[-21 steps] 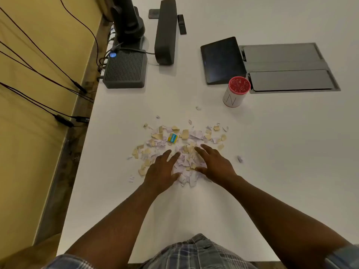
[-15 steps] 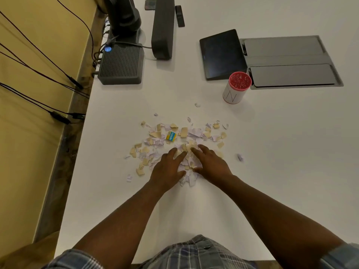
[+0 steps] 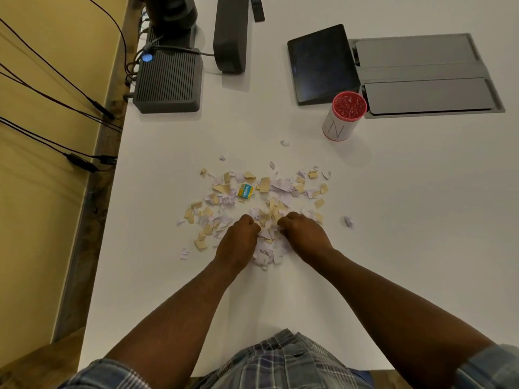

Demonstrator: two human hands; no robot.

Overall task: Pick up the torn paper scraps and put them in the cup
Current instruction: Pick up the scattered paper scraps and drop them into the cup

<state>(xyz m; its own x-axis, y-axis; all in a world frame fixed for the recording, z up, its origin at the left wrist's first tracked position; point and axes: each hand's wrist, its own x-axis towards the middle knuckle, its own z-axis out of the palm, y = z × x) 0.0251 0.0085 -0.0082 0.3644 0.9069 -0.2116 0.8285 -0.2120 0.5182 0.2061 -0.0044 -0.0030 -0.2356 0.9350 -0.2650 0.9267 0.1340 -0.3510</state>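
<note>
Paper scraps (image 3: 264, 197), cream and pale lilac, lie in a loose spread across the middle of the white bench (image 3: 393, 220), with a few strays off to the sides and one small yellow-and-blue printed bit (image 3: 246, 191) among them. Up and to the right, well apart from the heap, stands the cup (image 3: 344, 116), red-rimmed, upright, with some bits already showing inside.

What could go wrong: the pieces are light and thin, so a handful lifted loosely would likely shed bits on the way over to the cup, and the cup's narrow mouth could let more spill around its base. A knock from a full fist could also tip it.

Both forearms reach forward from the near edge, converging on the near side of the heap. The left hand (image 3: 238, 240) and right hand (image 3: 304, 234) are curled knuckles-up, facing each other, with a ridge of scraps bunched between them. Each grip looks closed into a fist around scraps; how much each holds is hidden under the fingers
</note>
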